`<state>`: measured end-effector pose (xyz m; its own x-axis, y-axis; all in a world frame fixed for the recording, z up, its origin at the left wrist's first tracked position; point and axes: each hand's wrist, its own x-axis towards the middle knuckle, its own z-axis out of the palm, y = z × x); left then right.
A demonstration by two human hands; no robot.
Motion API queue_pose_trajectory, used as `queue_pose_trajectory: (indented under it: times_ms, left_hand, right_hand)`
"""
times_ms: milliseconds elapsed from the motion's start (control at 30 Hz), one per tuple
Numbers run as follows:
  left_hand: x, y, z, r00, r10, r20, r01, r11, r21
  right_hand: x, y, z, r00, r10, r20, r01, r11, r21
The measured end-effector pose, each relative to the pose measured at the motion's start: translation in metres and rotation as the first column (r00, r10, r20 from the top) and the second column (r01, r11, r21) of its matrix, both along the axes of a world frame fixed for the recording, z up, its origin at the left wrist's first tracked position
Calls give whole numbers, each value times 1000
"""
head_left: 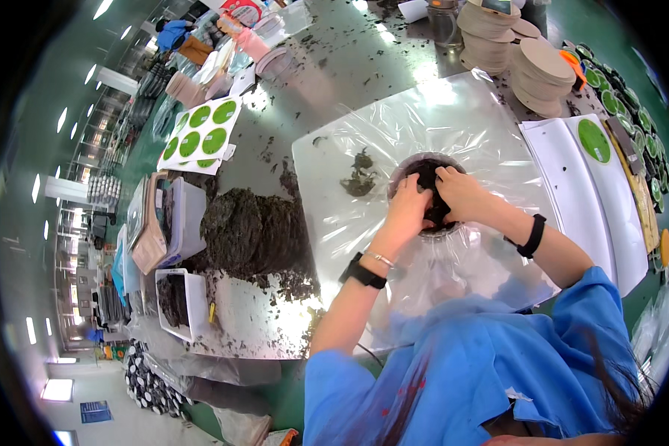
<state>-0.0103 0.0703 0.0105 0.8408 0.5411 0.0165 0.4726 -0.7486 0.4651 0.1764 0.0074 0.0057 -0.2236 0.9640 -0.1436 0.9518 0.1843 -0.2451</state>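
Note:
A round clear-walled tub (445,235) stands on a sheet of clear plastic film, with dark, flaky dried seaweed (428,177) inside. Both my hands reach into it, close together. My left hand (409,208) has its fingers bent down into the seaweed at the left side of the tub. From the right, my right hand (459,195) presses its curled fingers into the same seaweed; some fingertips are hidden. Just left of the tub, a small loose clump of seaweed (359,175) lies on the film (334,230).
A big dark seaweed heap (249,232) lies left of the film, beside a white bin (193,301) and a translucent box (189,223). Sheets of green round labels (201,134) lie beyond. Round board stacks (539,78) stand far right, near white sheets (565,178).

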Motion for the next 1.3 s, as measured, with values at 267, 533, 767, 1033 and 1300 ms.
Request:
queue_pose_trajectory:
  times_ms: [267, 533, 767, 1033, 1300]
  left_hand:
    - [-13, -2, -1, 924, 39, 380, -91, 989, 120]
    - [-248, 42, 86, 651, 750, 118, -564, 374, 736]
    - [-312, 65, 74, 615, 756, 223, -787, 568, 241]
    - [-273, 39, 95, 742, 591, 316, -608, 395, 689]
    - [-105, -60, 90, 502, 594, 628, -430, 802, -415]
  right_hand:
    - [17, -15, -16, 996, -5, -94, 12, 997, 81]
    - [16, -56, -3, 996, -8, -94, 7, 1000, -12]
    - [18, -58, -3, 996, -15, -90, 15, 1000, -2]
    - [22, -68, 22, 990, 47, -133, -36, 996, 81]
    - [19, -64, 92, 829, 20, -560, 298, 831, 470]
